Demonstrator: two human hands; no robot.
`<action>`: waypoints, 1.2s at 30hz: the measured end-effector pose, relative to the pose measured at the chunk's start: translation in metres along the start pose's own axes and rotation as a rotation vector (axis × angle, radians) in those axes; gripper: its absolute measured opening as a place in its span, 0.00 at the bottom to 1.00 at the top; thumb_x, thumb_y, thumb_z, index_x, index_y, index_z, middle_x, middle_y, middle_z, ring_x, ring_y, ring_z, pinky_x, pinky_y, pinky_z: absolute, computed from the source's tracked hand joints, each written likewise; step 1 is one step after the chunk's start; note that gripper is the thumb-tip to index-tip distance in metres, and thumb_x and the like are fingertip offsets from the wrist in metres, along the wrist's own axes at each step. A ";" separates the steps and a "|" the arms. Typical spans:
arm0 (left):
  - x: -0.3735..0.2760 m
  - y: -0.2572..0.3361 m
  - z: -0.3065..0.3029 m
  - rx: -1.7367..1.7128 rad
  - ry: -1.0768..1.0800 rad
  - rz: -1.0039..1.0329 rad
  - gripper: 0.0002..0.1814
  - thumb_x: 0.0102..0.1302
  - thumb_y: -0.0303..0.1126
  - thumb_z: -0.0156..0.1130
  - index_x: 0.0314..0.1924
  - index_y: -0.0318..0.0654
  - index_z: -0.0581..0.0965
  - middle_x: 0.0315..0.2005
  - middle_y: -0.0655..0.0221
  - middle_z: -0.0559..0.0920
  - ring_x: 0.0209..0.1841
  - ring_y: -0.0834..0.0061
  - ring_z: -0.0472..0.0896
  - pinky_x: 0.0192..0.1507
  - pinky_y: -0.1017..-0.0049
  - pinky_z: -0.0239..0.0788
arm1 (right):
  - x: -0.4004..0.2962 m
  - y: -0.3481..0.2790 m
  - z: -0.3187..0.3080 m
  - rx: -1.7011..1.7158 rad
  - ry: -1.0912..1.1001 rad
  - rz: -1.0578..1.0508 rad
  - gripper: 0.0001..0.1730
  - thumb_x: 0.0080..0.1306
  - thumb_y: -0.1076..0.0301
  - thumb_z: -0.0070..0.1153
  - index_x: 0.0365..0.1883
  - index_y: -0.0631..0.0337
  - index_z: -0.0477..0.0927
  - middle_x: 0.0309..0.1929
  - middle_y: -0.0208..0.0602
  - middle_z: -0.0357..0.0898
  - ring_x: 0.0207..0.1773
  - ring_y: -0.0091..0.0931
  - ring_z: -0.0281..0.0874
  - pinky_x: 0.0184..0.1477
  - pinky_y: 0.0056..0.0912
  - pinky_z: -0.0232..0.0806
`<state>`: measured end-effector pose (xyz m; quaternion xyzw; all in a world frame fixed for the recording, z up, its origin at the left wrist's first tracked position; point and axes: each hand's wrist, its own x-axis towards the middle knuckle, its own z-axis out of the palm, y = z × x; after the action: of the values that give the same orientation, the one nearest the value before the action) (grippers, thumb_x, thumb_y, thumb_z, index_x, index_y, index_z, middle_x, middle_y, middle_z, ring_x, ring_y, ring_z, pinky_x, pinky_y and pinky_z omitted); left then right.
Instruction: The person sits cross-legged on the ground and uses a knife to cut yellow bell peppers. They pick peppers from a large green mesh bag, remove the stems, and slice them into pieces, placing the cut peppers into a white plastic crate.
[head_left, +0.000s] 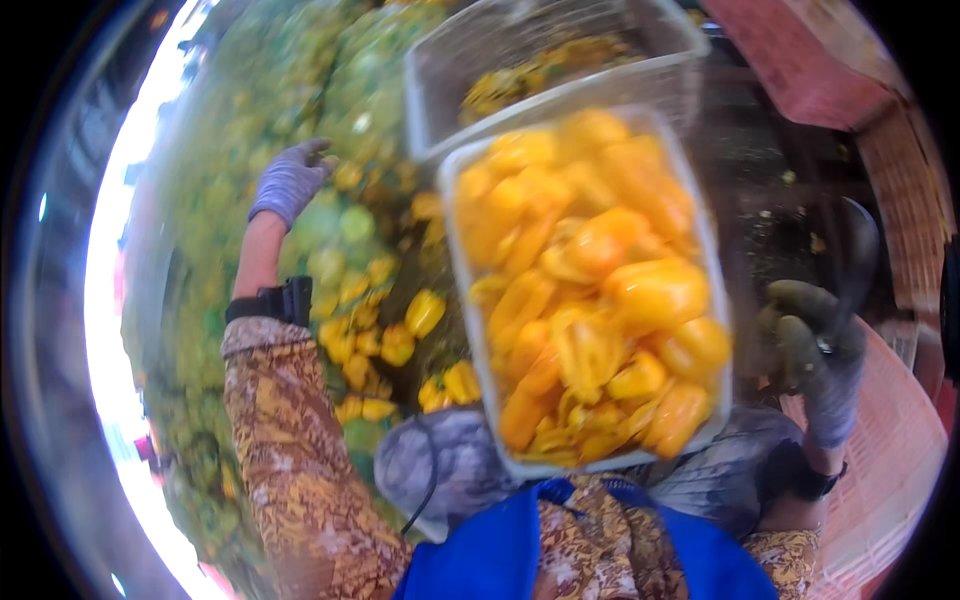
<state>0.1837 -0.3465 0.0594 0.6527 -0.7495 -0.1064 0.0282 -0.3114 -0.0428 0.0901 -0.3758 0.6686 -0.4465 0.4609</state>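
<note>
My left hand (292, 180), in a light purple-grey glove, reaches over a large heap of green and yellow peppers (277, 90). Its fingers are near some small yellow peppers, and whether they touch any is blurred. On the right, my right hand (817, 352), in a stained glove, grips a curved-bladed knife (862, 255) that points upward. Between my hands stands a white plastic crate (463, 300) filled with orange-yellow bell peppers (652, 292). Its near end is at my knees.
Beyond the full crate is a second pale plastic crate (431, 105) with yellow-green pieces inside. Red-pink plastic crates (825, 90) stand at the far right, with a pink crate (877, 450) beside my right forearm. Loose yellow peppers (424, 313) lie left of the full crate.
</note>
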 end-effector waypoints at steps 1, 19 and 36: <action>-0.020 -0.033 0.007 0.036 -0.073 -0.026 0.23 0.61 0.43 0.62 0.53 0.40 0.79 0.46 0.54 0.83 0.47 0.62 0.82 0.51 0.69 0.71 | -0.007 -0.002 0.006 -0.028 0.011 -0.018 0.15 0.62 0.72 0.58 0.46 0.69 0.80 0.37 0.33 0.81 0.36 0.19 0.76 0.39 0.18 0.67; -0.189 -0.129 0.283 0.000 -0.438 -0.188 0.35 0.54 0.44 0.66 0.63 0.48 0.68 0.55 0.56 0.76 0.55 0.56 0.77 0.55 0.63 0.70 | -0.043 -0.043 0.177 -0.581 -0.196 -0.058 0.20 0.59 0.73 0.57 0.51 0.65 0.79 0.38 0.34 0.81 0.32 0.15 0.72 0.34 0.16 0.64; -0.174 -0.067 0.205 -1.028 0.180 -0.034 0.46 0.38 0.34 0.80 0.59 0.35 0.66 0.48 0.60 0.79 0.50 0.68 0.78 0.54 0.68 0.72 | -0.042 -0.005 0.246 -0.489 -0.565 -0.014 0.24 0.68 0.72 0.50 0.63 0.58 0.70 0.26 0.27 0.70 0.26 0.17 0.68 0.30 0.23 0.65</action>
<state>0.2370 -0.1586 -0.1369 0.5732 -0.5846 -0.4044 0.4077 -0.0641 -0.0674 0.0628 -0.5878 0.5992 -0.1555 0.5209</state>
